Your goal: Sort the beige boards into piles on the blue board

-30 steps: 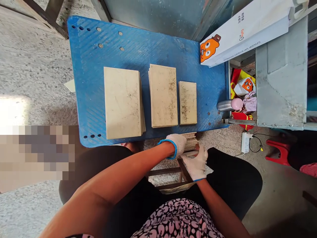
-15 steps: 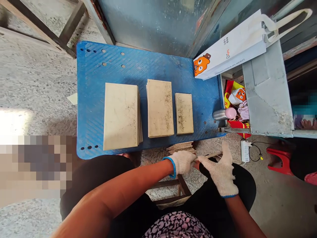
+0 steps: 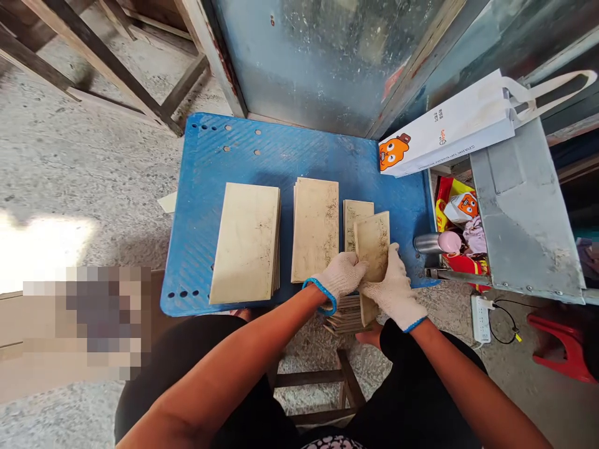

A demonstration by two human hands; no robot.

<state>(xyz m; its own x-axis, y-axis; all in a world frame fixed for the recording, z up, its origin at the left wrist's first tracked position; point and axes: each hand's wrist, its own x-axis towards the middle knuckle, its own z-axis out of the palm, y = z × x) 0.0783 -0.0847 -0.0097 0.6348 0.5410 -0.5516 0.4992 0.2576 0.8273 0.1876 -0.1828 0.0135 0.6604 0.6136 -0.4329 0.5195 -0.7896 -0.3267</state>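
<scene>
Both my gloved hands grip a cream board [image 3: 375, 234] with dark specks along its face. It is tilted, its upper end over the smallest board stack [image 3: 352, 215]. My left hand [image 3: 344, 274] is closed on the board's left edge, and my right hand [image 3: 393, 290] is closed on its right side. Below my hands, its lower part hangs beside another stack of boards [image 3: 344, 312] under the table edge. Further left on the blue table [image 3: 299, 146] lie a medium stack [image 3: 317, 227] and a wider stack [image 3: 246, 243] of similar boards.
A white paper bag [image 3: 449, 128] lies at the table's back right. A steel flask with a pink lid [image 3: 428, 243] is near the right end, next to a grey metal cabinet [image 3: 524, 206]. A power strip [image 3: 480, 319] and red stool [image 3: 564, 343] are on the floor.
My hands have brought the board up and forward over the table's near edge, its broad face now showing. The whole view has shifted, with the table appearing lower and further right.
</scene>
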